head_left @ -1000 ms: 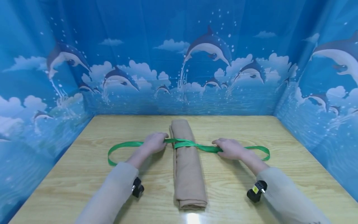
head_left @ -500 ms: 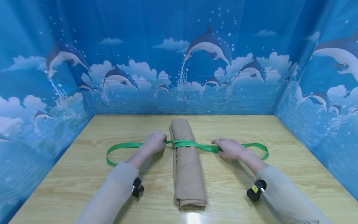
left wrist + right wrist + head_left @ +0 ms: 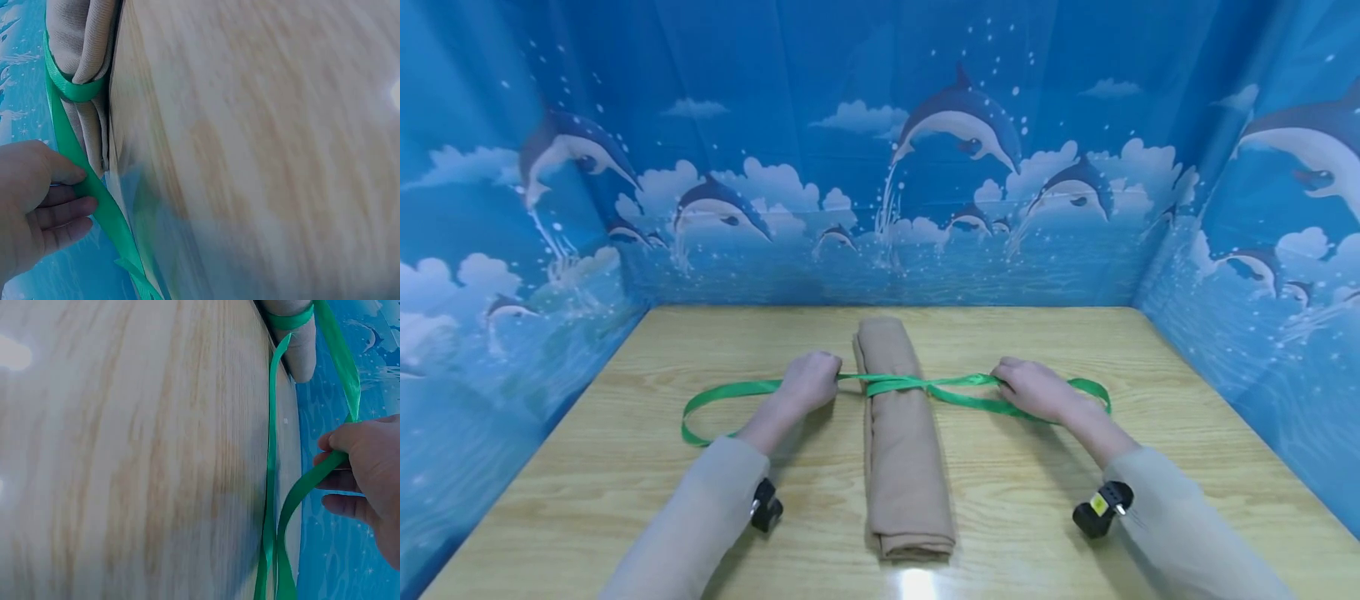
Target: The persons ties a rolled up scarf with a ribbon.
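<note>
A rolled brown cloth [image 3: 910, 475] lies lengthwise on the table, and a green ribbon [image 3: 895, 384] is wrapped across its far half. To the left of the roll, my left hand [image 3: 810, 382] pinches the ribbon, drawn fairly straight from the cloth. The left wrist view shows that ribbon [image 3: 109, 209] between thumb and fingers. On the other side my right hand [image 3: 1033, 388] pinches an upper ribbon strand near its fingertips. A second, lower strand runs along the table beneath this hand. In the right wrist view, the held ribbon [image 3: 306, 481] bends over the fingers and trails down.
Ribbon ends curve behind each wrist on the wood-grain table [image 3: 1015, 517]. A blue dolphin-print curtain [image 3: 820, 142] encloses the back and both sides. Small black cameras, one being the left-side camera [image 3: 766, 505], sit on the sleeves.
My right hand has shifted right and slightly away, lifting one strand apart from the lower one. The left hand keeps its grip and has moved slightly left; the ribbon there is straighter.
</note>
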Action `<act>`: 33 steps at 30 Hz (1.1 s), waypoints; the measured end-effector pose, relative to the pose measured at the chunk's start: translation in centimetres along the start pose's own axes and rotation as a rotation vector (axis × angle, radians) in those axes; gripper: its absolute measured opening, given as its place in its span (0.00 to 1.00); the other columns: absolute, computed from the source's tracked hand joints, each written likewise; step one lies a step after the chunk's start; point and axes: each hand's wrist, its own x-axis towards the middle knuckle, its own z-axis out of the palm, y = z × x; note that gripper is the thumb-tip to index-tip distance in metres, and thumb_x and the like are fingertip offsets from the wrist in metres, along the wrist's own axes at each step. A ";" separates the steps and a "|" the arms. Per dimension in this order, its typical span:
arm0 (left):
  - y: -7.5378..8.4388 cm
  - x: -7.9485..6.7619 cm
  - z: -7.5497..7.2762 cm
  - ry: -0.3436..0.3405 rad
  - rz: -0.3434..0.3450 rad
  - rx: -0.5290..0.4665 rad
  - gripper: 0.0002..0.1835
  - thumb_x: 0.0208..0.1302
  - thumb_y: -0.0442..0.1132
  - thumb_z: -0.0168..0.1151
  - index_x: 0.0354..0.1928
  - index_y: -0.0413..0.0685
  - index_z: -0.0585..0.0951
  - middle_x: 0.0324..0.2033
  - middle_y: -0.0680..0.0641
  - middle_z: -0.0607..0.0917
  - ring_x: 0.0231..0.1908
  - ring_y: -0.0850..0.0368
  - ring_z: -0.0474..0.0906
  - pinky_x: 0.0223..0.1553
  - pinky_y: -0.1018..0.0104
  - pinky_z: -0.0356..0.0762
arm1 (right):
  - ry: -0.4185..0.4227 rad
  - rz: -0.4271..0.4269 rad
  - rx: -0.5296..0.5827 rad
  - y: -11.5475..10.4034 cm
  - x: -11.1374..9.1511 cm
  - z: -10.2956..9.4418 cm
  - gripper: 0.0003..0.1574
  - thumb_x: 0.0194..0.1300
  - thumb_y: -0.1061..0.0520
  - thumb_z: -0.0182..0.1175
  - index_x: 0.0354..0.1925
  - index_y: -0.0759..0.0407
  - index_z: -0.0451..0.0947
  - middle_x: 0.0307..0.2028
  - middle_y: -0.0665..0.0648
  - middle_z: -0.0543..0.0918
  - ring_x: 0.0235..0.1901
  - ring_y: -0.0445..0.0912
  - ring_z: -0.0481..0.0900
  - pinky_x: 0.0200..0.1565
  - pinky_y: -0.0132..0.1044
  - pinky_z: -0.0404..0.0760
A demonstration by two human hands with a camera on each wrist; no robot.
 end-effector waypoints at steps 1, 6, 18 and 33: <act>0.0 0.0 0.0 0.006 0.004 0.007 0.10 0.52 0.23 0.52 0.19 0.43 0.74 0.17 0.48 0.74 0.19 0.56 0.71 0.19 0.61 0.71 | 0.011 -0.006 -0.006 0.2 -0.2 0.0 0.13 0.63 0.64 0.56 0.46 0.67 0.77 0.38 0.60 0.79 0.38 0.52 0.80 0.38 0.44 0.80; -0.3 -0.1 0.1 0.040 0.030 0.057 0.09 0.50 0.22 0.52 0.21 0.42 0.75 0.17 0.48 0.73 0.18 0.57 0.69 0.17 0.64 0.70 | 0.034 0.000 -0.026 0.8 -0.8 -0.2 0.13 0.63 0.65 0.56 0.47 0.68 0.78 0.35 0.57 0.75 0.32 0.46 0.77 0.32 0.38 0.78; -1.1 -0.5 0.4 0.257 0.133 0.182 0.08 0.40 0.22 0.56 0.18 0.42 0.73 0.14 0.47 0.74 0.16 0.51 0.72 0.16 0.58 0.72 | 0.163 -0.030 -0.025 1.5 -1.8 -0.6 0.05 0.58 0.65 0.61 0.36 0.62 0.81 0.29 0.53 0.80 0.28 0.45 0.79 0.29 0.37 0.79; -1.1 -0.6 0.1 0.179 -0.004 0.193 0.11 0.45 0.24 0.54 0.13 0.44 0.72 0.09 0.51 0.69 0.12 0.57 0.67 0.14 0.63 0.70 | 0.258 0.133 -0.196 0.6 -1.6 -0.9 0.08 0.59 0.64 0.59 0.26 0.59 0.82 0.15 0.49 0.69 0.15 0.40 0.64 0.15 0.32 0.64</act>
